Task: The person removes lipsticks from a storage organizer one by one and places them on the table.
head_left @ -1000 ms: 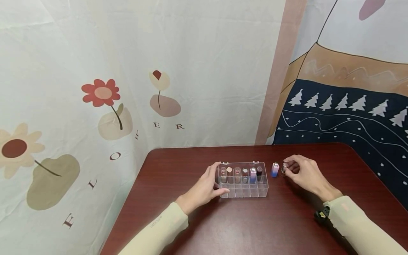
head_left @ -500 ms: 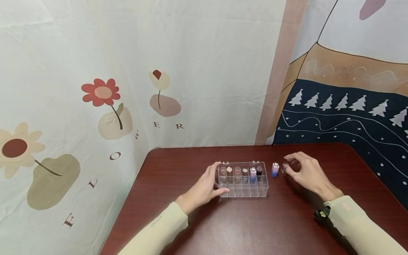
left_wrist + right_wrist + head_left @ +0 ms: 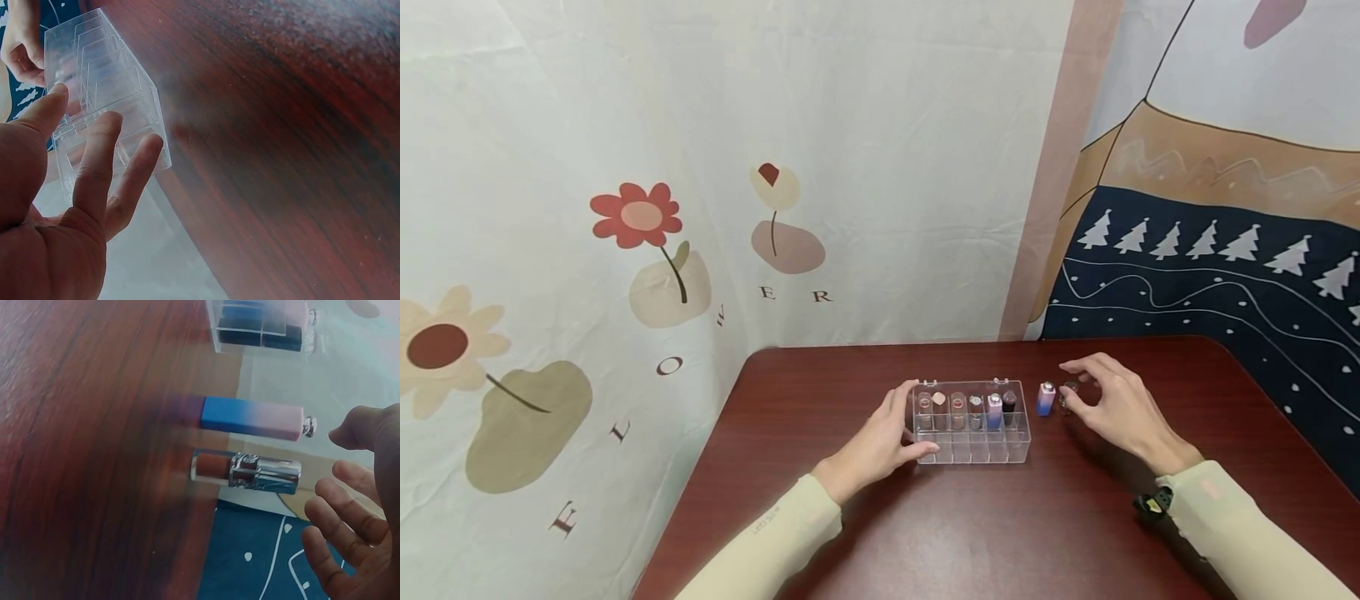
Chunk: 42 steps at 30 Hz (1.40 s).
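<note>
While the right hand (image 3: 1123,417) curves wide, its fingers clear of the upright, silver-capped tube (image 3: 247,472) nearby, the left hand (image 3: 872,442) rests spread against the left end of the box (image 3: 972,456). Between tube and box stands a square-sided lipstick (image 3: 253,417), blue fading to pink. The box is clear, compartmented plastic; the table (image 3: 955,533), wood-grained red-brown.

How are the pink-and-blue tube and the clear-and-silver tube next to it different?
The pink-and-blue tube fades from blue to pink; the clear-and-silver tube has a see-through bottom, orangey inside, and a shiny top. The pink-and-blue tube has a little silver knob on top; the clear-and-silver tube's top is flat. The pink-and-blue tube is closer to the clear box than the clear-and-silver tube. Both stand upright on the table.
</note>
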Each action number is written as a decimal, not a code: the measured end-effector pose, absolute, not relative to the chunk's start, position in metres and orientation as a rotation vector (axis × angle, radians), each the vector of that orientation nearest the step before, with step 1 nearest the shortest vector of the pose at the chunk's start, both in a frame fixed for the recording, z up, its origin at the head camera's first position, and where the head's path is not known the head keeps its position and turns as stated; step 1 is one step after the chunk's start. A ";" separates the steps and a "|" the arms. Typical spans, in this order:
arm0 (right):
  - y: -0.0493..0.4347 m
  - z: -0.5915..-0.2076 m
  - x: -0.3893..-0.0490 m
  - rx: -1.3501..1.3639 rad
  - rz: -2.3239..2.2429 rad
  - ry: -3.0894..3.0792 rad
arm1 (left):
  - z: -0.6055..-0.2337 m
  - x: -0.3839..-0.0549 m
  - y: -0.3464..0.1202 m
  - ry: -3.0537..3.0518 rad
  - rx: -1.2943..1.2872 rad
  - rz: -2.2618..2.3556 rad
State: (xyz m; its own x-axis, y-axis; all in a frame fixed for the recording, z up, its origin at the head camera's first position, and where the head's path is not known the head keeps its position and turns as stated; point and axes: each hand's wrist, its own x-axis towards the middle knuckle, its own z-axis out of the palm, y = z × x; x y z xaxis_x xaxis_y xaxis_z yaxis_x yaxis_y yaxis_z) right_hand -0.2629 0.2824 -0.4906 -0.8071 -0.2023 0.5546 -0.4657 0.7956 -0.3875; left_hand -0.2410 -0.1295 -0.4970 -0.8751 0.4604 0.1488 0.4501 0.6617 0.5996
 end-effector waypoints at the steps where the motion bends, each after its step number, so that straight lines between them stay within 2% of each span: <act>1: 0.281 -0.490 -0.263 0.499 0.710 -2.491 | -0.497 -0.241 -0.130 2.849 0.779 1.022; 42: 0.232 -0.478 -0.251 0.691 0.637 -2.535 | -0.496 -0.240 -0.130 2.864 0.801 1.006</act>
